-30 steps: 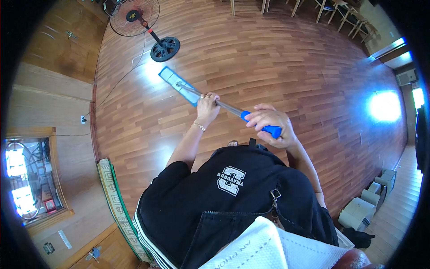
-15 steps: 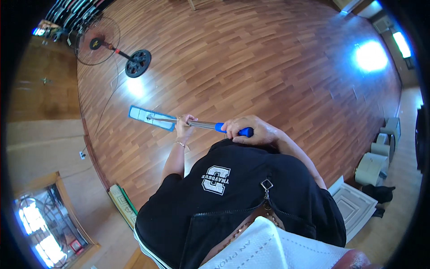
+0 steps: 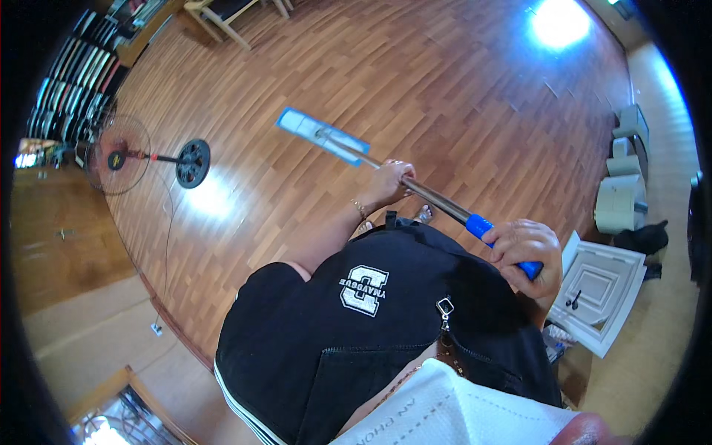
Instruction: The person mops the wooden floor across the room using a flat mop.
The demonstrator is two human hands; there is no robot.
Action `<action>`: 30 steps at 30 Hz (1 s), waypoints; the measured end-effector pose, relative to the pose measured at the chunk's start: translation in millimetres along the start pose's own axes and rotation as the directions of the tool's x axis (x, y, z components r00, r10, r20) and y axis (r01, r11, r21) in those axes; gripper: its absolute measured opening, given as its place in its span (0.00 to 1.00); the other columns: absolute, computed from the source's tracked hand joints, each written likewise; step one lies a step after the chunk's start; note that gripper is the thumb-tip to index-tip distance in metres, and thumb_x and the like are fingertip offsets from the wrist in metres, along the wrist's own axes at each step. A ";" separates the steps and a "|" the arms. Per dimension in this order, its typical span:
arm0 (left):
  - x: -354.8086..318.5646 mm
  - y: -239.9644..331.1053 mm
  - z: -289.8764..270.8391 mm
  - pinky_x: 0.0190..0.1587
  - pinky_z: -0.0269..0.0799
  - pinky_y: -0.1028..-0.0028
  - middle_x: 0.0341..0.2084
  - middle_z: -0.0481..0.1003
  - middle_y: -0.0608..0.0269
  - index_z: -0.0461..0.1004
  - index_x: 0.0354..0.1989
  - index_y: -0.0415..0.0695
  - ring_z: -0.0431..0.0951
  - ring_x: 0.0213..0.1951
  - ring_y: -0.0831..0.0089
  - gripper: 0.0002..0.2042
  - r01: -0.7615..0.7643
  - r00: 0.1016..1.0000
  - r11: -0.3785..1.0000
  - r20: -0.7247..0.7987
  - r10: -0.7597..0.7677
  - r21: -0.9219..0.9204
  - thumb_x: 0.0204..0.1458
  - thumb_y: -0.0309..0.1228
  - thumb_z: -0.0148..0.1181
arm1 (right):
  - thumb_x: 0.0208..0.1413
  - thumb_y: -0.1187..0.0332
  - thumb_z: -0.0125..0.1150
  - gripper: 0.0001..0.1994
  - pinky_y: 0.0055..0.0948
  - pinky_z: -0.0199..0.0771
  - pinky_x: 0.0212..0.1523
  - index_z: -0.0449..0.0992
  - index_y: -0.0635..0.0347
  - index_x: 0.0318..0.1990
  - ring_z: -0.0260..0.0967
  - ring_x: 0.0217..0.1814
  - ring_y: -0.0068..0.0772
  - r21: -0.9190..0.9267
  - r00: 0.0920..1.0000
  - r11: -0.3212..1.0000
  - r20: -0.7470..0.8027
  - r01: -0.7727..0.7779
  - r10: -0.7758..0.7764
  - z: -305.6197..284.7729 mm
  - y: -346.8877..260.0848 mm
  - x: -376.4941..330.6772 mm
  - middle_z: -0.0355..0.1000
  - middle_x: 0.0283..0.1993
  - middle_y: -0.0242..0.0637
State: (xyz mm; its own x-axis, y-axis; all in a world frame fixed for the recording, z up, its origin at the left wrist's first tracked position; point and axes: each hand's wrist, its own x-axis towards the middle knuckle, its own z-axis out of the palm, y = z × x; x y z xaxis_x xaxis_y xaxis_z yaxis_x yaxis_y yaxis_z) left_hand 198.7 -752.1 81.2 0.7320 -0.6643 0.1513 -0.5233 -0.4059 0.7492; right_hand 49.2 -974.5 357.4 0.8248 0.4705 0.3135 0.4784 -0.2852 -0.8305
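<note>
A flat mop slants across in front of me, its metal pole running from upper left to lower right. Its long blue-edged mop head lies flat on the wood-look floor. My left hand is closed around the middle of the pole, with a bracelet at the wrist. At the blue grip near the top end, my right hand is wrapped round the handle; the blue end pokes out below the fingers.
A standing fan with a round black base is on the left, its cord trailing over the floor. Wooden furniture legs show at the far left. A white panelled door and pale rounded objects line the right side.
The mop head has slid to the right and farther away. Both hands have moved right with the pole, the right one also nearer to me. My view has turned.
</note>
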 end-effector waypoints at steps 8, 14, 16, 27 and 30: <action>134.6 12.3 101.4 0.43 0.68 0.57 0.32 0.74 0.58 0.72 0.33 0.48 0.74 0.42 0.57 0.06 -0.233 0.953 0.972 0.208 0.219 0.043 0.48 0.33 0.60 | 0.35 0.74 0.71 0.11 0.37 0.74 0.42 0.74 0.57 0.27 0.77 0.46 0.44 -0.301 0.960 0.928 -0.234 -0.220 0.152 -7.4 3.9 -40.0 0.77 0.32 0.35; 181.0 34.6 128.6 0.47 0.70 0.57 0.39 0.74 0.64 0.72 0.38 0.52 0.73 0.49 0.62 0.06 -0.214 0.932 0.973 0.317 0.177 0.086 0.51 0.30 0.54 | 0.34 0.67 0.75 0.12 0.42 0.68 0.53 0.78 0.52 0.28 0.74 0.50 0.42 -0.586 0.868 0.656 -0.434 -0.476 0.242 -2.8 23.8 -44.5 0.78 0.38 0.33; 184.3 33.7 131.7 0.45 0.70 0.57 0.39 0.75 0.64 0.73 0.38 0.52 0.73 0.49 0.63 0.06 -0.196 0.930 0.976 0.333 0.155 0.092 0.51 0.31 0.54 | 0.33 0.66 0.75 0.12 0.42 0.68 0.53 0.78 0.50 0.28 0.75 0.48 0.39 -0.585 0.874 0.665 -0.423 -0.464 0.237 -4.0 30.5 -44.3 0.78 0.38 0.31; 135.4 91.2 61.2 0.39 0.69 0.59 0.28 0.75 0.60 0.72 0.29 0.48 0.77 0.37 0.59 0.09 -0.417 0.901 0.905 0.163 0.401 0.080 0.43 0.37 0.64 | 0.48 0.53 0.63 0.16 0.55 0.65 0.57 0.75 0.57 0.26 0.79 0.33 0.39 -0.647 0.953 0.762 -0.249 -0.033 -0.171 -67.4 -25.3 -25.0 0.78 0.27 0.41; 98.5 110.4 22.3 0.38 0.68 0.60 0.24 0.73 0.60 0.70 0.27 0.48 0.77 0.34 0.60 0.11 -0.455 0.888 0.888 0.107 0.447 0.070 0.39 0.35 0.67 | 0.55 0.44 0.57 0.22 0.56 0.66 0.54 0.73 0.58 0.30 0.77 0.30 0.38 -0.538 0.888 0.814 -0.236 0.218 -0.394 -85.3 -32.3 -19.9 0.76 0.26 0.41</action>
State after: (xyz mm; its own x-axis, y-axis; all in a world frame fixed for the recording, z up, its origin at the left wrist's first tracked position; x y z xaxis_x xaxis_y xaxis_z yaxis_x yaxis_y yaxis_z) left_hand 203.3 -876.3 164.5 0.3694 -0.8386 0.4005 -0.8281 -0.1015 0.5513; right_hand 43.0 -1045.9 417.2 0.6151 0.3329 0.7147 0.7316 -0.5789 -0.3600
